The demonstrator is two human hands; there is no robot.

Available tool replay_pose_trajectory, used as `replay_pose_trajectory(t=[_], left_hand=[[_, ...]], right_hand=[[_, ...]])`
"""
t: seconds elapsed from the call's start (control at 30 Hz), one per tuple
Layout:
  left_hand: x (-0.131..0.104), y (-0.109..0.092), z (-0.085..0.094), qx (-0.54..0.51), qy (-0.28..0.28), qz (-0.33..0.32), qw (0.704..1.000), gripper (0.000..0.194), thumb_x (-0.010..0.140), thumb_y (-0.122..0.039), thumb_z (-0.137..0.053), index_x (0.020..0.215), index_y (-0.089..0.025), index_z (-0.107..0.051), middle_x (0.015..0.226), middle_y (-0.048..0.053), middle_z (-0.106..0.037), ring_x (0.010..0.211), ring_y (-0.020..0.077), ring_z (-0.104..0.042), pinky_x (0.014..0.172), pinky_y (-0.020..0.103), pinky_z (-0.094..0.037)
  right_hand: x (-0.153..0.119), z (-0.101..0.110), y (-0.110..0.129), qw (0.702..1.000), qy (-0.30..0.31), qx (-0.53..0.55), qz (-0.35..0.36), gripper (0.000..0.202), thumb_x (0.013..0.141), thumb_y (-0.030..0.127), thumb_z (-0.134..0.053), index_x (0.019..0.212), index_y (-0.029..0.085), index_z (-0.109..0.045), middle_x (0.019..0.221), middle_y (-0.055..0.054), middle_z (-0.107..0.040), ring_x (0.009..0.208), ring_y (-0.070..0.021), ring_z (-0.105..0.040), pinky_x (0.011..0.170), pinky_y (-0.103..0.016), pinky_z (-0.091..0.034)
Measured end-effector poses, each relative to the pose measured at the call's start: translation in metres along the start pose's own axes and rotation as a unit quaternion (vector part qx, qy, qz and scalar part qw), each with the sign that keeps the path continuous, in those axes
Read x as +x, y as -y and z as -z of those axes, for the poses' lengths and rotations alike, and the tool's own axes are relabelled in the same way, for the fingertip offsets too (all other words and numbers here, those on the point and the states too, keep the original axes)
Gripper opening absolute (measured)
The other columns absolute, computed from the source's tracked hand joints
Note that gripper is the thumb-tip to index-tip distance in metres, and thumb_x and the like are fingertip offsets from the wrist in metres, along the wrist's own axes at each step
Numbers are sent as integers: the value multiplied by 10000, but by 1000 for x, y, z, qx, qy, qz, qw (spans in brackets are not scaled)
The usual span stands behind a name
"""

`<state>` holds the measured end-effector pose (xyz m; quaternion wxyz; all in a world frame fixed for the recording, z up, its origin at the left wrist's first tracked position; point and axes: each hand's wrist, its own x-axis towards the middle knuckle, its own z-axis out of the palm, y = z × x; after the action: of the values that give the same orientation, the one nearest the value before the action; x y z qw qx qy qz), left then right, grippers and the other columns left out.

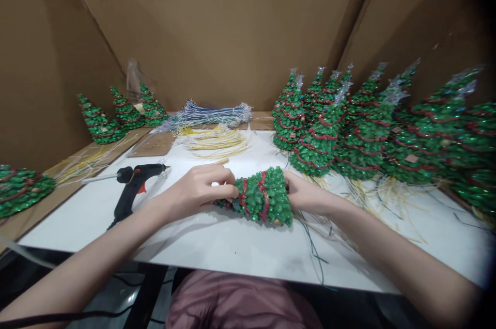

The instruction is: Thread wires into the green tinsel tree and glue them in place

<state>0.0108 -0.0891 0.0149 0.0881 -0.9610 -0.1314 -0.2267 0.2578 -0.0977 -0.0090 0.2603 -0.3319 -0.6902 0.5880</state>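
Note:
A small green artificial Christmas tree (267, 197) with red garland lies on its side just above the white tabletop, its tip to the left and its base to the right. My left hand (209, 187) is closed around the narrow top end. At the wide base, my right hand (300, 192) has its fingers tucked in behind the tree's edge, so the fingertips are hidden. Thin dark green and pale wires (313, 246) trail from the base over the table. Left of my left hand lies a black glue gun (134, 189) with an orange trigger.
Several finished-looking trees with clear star tops (321, 132) crowd the right side. More trees (98, 120) stand at the left. Bundles of yellow wire (213, 140) and blue-white wire (213, 112) lie at the back, before cardboard walls (217, 34). Loose wires (372, 202) spread at right.

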Motion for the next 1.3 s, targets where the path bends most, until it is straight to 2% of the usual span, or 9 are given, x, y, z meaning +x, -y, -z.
replay_pose_trajectory(t=[0.17, 0.37, 0.6, 0.83, 0.93, 1.1, 1.3], left_hand=[[4, -1, 4, 35, -3, -16, 999, 263, 919, -82, -336, 845, -172, -572, 775, 43, -616, 668, 121, -515, 588, 236, -395], [-3, -2, 1, 17, -18, 3, 1000, 299, 917, -73, -289, 828, -163, -560, 764, 49, -624, 695, 122, -555, 660, 238, -474], [-10, -1, -3, -18, -49, 13, 999, 117, 889, -156, -499, 922, -172, -610, 807, 46, -645, 718, 120, -589, 674, 242, -500], [-8, -2, -1, -2, -53, 15, 999, 219, 912, -102, -394, 868, -163, -600, 769, 41, -638, 689, 112, -578, 677, 250, -507], [-8, -3, -1, 0, -60, 15, 998, 171, 901, -105, -439, 868, -152, -600, 755, 42, -634, 681, 117, -578, 656, 248, -495], [-11, -5, -1, 4, -43, 17, 999, 69, 867, -184, -557, 896, -149, -610, 784, 49, -646, 698, 136, -592, 651, 262, -482], [-10, -4, -1, 0, -52, 15, 999, 75, 878, -156, -535, 894, -160, -608, 770, 35, -645, 691, 119, -594, 655, 245, -484]], right_hand=[[0, 2, -2, 1000, 9, -6, -12, 361, 609, 76, -563, 961, 119, -631, 838, -28, -718, 750, -187, -664, 594, -248, -498], [2, 1, -2, 1000, 17, 3, 3, 427, 594, 41, -522, 1000, 121, -625, 877, -39, -722, 794, -203, -668, 614, -264, -520], [3, 2, -6, 1000, 7, -2, 8, 419, 611, 47, -559, 1019, 113, -630, 883, -48, -724, 770, -211, -674, 570, -262, -520], [2, 0, -3, 1000, 10, 2, 15, 388, 644, 101, -640, 1031, 114, -624, 890, -51, -718, 771, -201, -668, 585, -261, -516], [2, 0, -2, 1000, 7, 6, 23, 414, 638, 87, -646, 1049, 113, -613, 892, -49, -715, 776, -194, -665, 616, -262, -511], [2, -1, -2, 1000, 7, 13, 14, 439, 626, 72, -646, 1061, 107, -604, 903, -61, -711, 751, -199, -665, 569, -259, -503], [2, -2, 0, 1000, 0, 14, 5, 440, 616, 77, -643, 1052, 110, -603, 915, -62, -710, 764, -197, -663, 593, -267, -516]])
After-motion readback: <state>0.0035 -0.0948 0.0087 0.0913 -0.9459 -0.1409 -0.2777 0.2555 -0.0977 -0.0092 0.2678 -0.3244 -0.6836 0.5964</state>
